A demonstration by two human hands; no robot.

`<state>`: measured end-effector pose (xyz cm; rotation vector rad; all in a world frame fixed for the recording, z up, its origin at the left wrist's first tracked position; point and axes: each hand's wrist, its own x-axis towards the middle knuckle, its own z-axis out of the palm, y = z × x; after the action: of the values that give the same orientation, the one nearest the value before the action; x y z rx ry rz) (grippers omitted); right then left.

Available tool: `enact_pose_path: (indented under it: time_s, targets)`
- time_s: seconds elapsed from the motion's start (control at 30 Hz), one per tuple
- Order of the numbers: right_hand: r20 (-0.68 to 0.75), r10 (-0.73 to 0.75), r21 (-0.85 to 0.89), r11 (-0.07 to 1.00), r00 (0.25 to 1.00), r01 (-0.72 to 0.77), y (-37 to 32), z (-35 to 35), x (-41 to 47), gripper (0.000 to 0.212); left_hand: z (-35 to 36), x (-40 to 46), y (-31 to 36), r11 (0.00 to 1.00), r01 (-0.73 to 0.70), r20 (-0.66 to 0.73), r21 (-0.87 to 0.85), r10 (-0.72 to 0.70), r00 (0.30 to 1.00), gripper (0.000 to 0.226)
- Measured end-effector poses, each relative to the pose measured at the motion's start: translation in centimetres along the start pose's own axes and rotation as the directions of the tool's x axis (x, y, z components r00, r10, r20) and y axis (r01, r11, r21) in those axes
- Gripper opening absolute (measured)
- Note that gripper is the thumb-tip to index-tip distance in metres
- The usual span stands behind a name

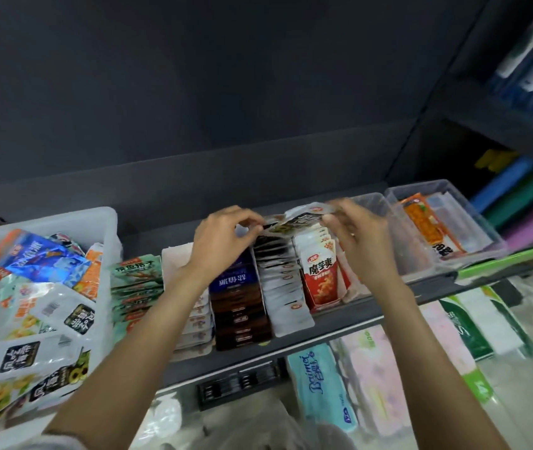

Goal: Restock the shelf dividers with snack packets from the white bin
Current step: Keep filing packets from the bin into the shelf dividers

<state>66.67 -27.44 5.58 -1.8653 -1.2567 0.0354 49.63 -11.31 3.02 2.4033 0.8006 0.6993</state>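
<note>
A white and black snack packet (297,219) is held flat between both hands above the back of a divider row. My left hand (223,235) pinches its left edge and my right hand (356,235) pinches its right edge. Below it runs a row of matching white packets (283,287) standing in a shelf divider. The white bin (63,219) sits on the shelf at the left, full of mixed packets, several of them white and black ones (21,352).
Neighbouring rows hold green packets (136,287), dark blue packets (237,303) and red packets (322,280). Two clear tubs (473,216) stand at the right of the shelf. Tissue packs (323,384) lie on the level below. The dark shelf edge (372,313) runs diagonally.
</note>
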Motion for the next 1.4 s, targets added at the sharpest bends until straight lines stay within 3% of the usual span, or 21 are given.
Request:
enact_pose_path:
  time_s: [0.17, 0.27, 0.4, 0.57, 0.7, 0.8, 0.93, 1.03, 1.1, 1.17, 1.27, 1.4]
  targets:
    - [0.124, -0.15, -0.146, 0.975, 0.981, 0.168, 1.3, 3.9, 1.2, 0.011, 0.8, -0.5, -0.9, 0.997, 0.05, 0.048, 0.054, -0.052, 0.997, 0.022]
    - [0.213, -0.213, -0.405, 0.869, 0.954, 0.285, 1.7, 6.5, 1.4, 0.022, 1.0, -0.4, -1.3, 0.995, 0.069, 0.045, 0.07, -0.072, 0.996, 0.028]
    - [0.25, -0.287, -0.444, 0.815, 0.925, 0.372, 1.8, 8.6, 1.1, 0.039, 0.8, 0.0, -1.5, 0.988, 0.07, 0.062, 0.136, -0.079, 0.995, 0.04]
    - [0.299, -0.157, -0.447, 0.848, 0.941, 0.283, 1.9, 10.1, 0.8, 0.061, 1.0, 0.3, -2.7, 0.979, 0.049, 0.222, 0.197, -0.094, 0.971, 0.042]
    - [0.262, -0.11, -0.446, 0.867, 0.959, 0.221, 0.8, 9.7, 0.6, 0.048, 0.1, -0.1, -2.0, 0.979, 0.03, 0.241, 0.2, -0.079, 0.967, 0.044]
    - [0.188, -0.093, -0.317, 0.936, 0.978, 0.15, -2.1, 8.8, -0.3, 0.051, -2.3, -1.5, -1.5, 0.983, 0.012, 0.128, 0.181, -0.036, 0.991, 0.038]
    - [0.18, -0.174, -0.118, 0.973, 0.968, 0.197, -8.5, 9.5, -1.9, 0.031, -7.4, -6.4, -3.0, 0.988, -0.052, -0.195, 0.145, 0.08, 0.978, 0.028]
    - [0.317, -0.277, 0.061, 0.961, 0.907, 0.271, -13.8, 12.7, -3.5, 0.029, -11.3, -11.7, -6.5, 0.994, -0.002, -0.36, 0.106, 0.04, 0.932, 0.025]
    - [0.441, -0.328, 0.151, 0.945, 0.835, 0.291, -17.1, 15.8, -4.6, 0.028, -13.7, -15.5, -10.0, 0.982, 0.138, -0.355, 0.127, -0.084, 0.931, 0.028]
    - [0.565, -0.349, 0.155, 0.935, 0.748, 0.319, -19.9, 19.3, -5.5, 0.025, -15.8, -18.9, -13.8, 0.935, 0.309, -0.276, 0.173, -0.256, 0.927, 0.032]
    - [0.719, -0.31, 0.105, 0.934, 0.623, 0.343, -22.8, 25.3, -6.4, 0.025, -17.6, -22.9, -19.4, 0.827, 0.508, -0.157, 0.24, -0.484, 0.861, 0.032]
    - [0.86, -0.121, -0.127, 0.891, 0.496, 0.437, -24.8, 33.0, -6.6, 0.033, -17.9, -24.6, -24.3, 0.762, 0.564, 0.014, 0.318, -0.599, 0.801, 0.039]
